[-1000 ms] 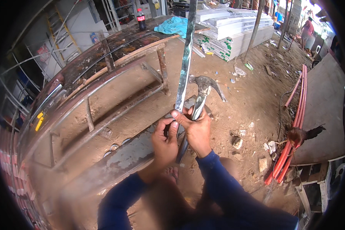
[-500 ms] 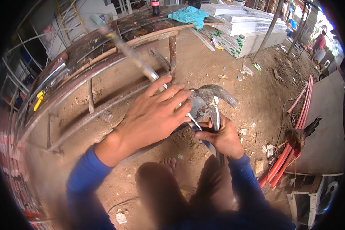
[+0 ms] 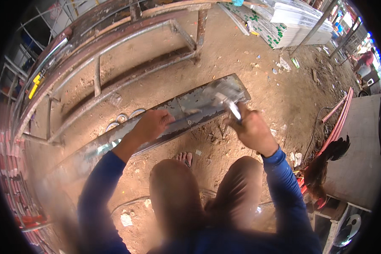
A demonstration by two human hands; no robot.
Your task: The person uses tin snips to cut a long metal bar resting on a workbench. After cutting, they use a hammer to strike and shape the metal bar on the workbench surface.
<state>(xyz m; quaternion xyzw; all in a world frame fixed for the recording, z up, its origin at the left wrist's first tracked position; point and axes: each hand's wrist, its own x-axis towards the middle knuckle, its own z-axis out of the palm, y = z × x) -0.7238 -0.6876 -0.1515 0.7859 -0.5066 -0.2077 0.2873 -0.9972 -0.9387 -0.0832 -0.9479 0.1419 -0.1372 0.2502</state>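
My right hand (image 3: 256, 131) is wrapped round the shiny metal handle of a claw hammer (image 3: 229, 103), whose head is smeared by motion above the far right part of a long worn metal plank (image 3: 224, 84). My left hand (image 3: 152, 123) is closed low over the plank's middle, its fingertips pinched together. What it holds, if anything, is too blurred to name. A faint streak lies on the plank between the two hands. A glinting strip (image 3: 108, 147) shows on the plank beside my left wrist.
A rusty metal frame table (image 3: 97, 76) stands at the far left, with a yellow-handled tool (image 3: 34, 86) by it. Metal rings (image 3: 122, 118) lie behind the plank. White panels (image 3: 300, 31) are stacked far right. A rooster (image 3: 319, 169) stands near red pipes (image 3: 336, 122) at right.
The long rod that both hands were on is no longer raised in view. My left hand has dropped lower and closed; the hammer head has swung left. My view has tilted down, showing the plank.
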